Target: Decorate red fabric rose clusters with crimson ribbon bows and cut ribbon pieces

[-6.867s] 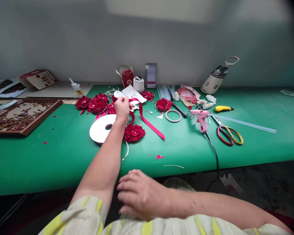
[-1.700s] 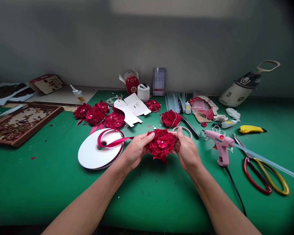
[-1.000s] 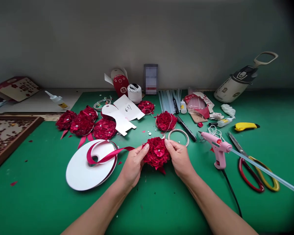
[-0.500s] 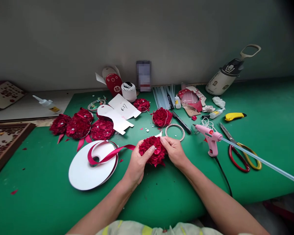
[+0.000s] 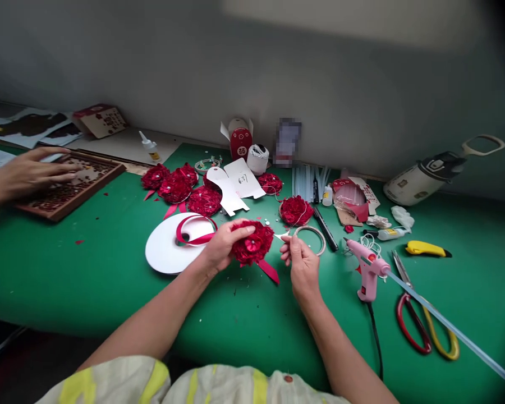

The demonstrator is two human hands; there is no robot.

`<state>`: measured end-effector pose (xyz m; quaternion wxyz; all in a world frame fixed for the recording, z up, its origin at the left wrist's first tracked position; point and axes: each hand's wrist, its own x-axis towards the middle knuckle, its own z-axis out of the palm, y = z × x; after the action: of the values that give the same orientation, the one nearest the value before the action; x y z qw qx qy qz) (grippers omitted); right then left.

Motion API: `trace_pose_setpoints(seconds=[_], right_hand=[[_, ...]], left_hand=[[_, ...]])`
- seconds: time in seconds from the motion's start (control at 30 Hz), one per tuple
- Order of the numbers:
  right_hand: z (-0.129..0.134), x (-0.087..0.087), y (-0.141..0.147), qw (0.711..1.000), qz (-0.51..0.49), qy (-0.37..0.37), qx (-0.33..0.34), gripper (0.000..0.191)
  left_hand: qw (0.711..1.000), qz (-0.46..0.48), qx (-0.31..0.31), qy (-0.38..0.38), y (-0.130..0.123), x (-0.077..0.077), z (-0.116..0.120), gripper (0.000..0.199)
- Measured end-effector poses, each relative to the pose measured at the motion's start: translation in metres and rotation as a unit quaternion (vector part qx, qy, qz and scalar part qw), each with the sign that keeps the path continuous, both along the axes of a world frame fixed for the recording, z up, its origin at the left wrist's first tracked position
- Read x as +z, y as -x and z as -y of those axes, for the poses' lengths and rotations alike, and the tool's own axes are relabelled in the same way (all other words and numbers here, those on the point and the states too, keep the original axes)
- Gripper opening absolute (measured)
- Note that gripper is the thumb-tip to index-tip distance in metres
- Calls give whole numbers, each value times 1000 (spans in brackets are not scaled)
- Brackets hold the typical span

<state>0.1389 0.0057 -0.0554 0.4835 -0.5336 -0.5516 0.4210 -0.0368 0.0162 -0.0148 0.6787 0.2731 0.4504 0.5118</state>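
Note:
My left hand grips a dark red ribbon flower by its left side, thumb over the front. The flower is tilted toward me, and a loose ribbon end hangs below it. To its right, my right hand is apart from the flower, thumb and fingers curled together; what they pinch, if anything, is hidden. A small white pointed piece shows by those fingertips. Behind my left wrist lies a white ribbon spool, with a loop of red ribbon over it.
Several finished-looking red flowers lie at the back. On the right are a pink glue gun with a long glue stick, scissors and a yellow cutter. A co-worker's hand is over a wooden tray at left.
My right hand has let go of the flower and moved right and down. The flower has turned in my left hand, showing its ribbon end. The view has swung left; a co-worker's hand appears.

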Motion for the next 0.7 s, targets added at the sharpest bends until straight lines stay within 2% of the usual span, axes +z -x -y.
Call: trace_pose_setpoints(seconds=[0.13,0.2,0.23,0.33,0.43,0.5,0.57,0.7], right_hand=[[1,-4,0,985,147,-87,18,27],[3,-6,2,975,187,-105,54,19],[5,-6,4,968,211,-114,71,16],[11,-7,12,947,270,-141,105,10],[18,-8,22,930,309,-160,120,7],[20,-9,28,923,323,-169,121,13],[20,-9,30,920,329,-177,117,15],[17,-1,19,923,319,-185,106,11]], left_hand=[[987,-6,138,-85,25,14,-6,21],[978,-11,170,-117,35,19,1,21],[978,-19,167,-126,38,20,8,21],[984,-82,88,-131,48,20,38,22],[975,-188,-43,-108,55,13,67,23],[940,-296,-119,-123,59,6,78,22],[898,-384,-148,-158,61,0,84,23],[808,-526,-111,-240,61,-1,88,33]])
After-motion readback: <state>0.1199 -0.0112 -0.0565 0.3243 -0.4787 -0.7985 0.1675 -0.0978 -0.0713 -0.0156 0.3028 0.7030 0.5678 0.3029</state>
